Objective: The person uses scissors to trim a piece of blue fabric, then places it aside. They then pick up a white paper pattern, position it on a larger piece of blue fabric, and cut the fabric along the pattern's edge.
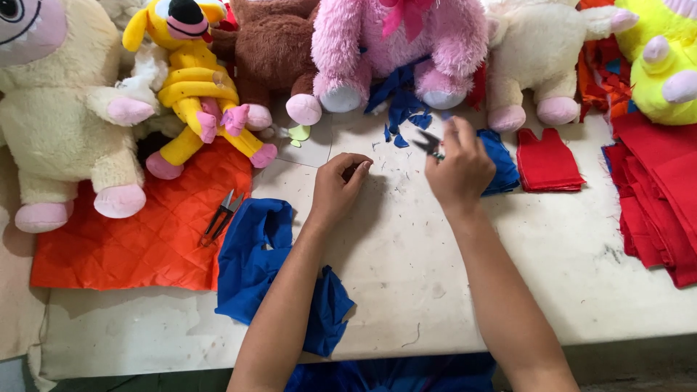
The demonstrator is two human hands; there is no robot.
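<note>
My right hand (457, 168) is raised over the white table (406, 276) and grips small dark scissors (428, 144), blurred by motion. My left hand (337, 185) rests on the table with its fingers curled around something small and dark that I cannot make out. Blue fabric scraps (403, 101) lie just beyond both hands. A folded blue cloth piece (501, 163) sits behind my right hand. A larger blue cloth (254, 254) lies under my left forearm.
Plush toys line the far edge: cream (65, 109), yellow (192, 80), brown (272, 51), pink (392, 43), white (537, 58), neon yellow (664, 58). Thread snips (221, 216) lie on an orange quilted cloth (138, 232). Red fabric pieces (546, 163) and a red stack (657, 196) sit right.
</note>
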